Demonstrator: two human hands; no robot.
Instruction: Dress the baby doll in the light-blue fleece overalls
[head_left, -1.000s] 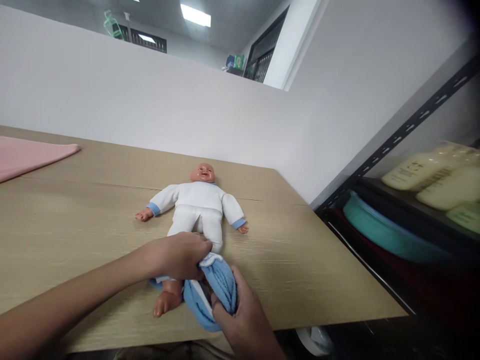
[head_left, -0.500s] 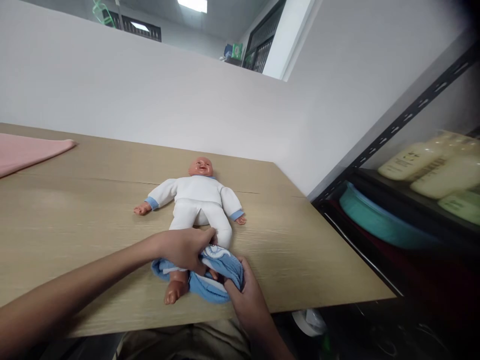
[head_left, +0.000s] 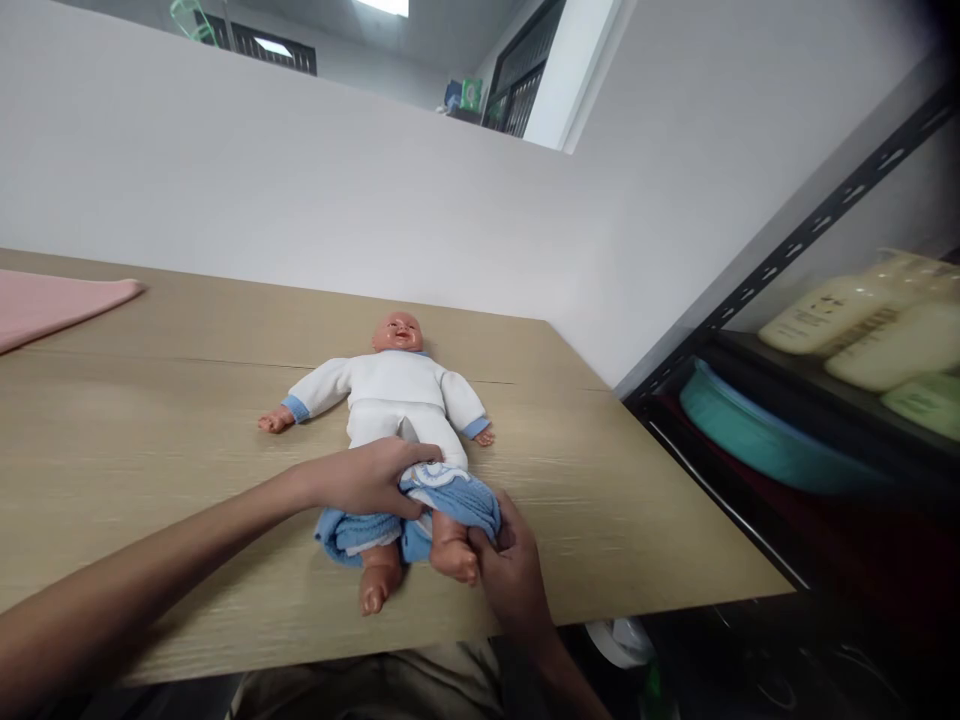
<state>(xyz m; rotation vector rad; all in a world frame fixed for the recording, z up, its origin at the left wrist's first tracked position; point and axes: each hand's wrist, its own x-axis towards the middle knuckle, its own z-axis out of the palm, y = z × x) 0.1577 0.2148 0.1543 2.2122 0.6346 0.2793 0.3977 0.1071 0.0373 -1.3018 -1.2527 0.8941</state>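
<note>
We have a pink plastic doll with a white soft cloth body [head_left: 397,383] face-up on the light wood-grain table [head_left: 622,500], head beyond our fingers, feet on our side of them. The blue fuzzy cloth garment [head_left: 461,500], white-printed and bunched, sits right at our fingers, around the doll's lower legs. Left hand [head_left: 379,478]: pinching its inner edge, contact partly hidden. Right hand [head_left: 516,568]: thumb and fingers pinching its outer edge, thumb close by the foot. Just changed: the brown plastic foot [head_left: 453,552] between our hands, mostly buried in cloth half a second ago, now pokes out; the other brown plastic foot [head_left: 380,580], nearer us than the left fingers, was out already. So both legs look threaded through, cloth still gathered low.
</note>
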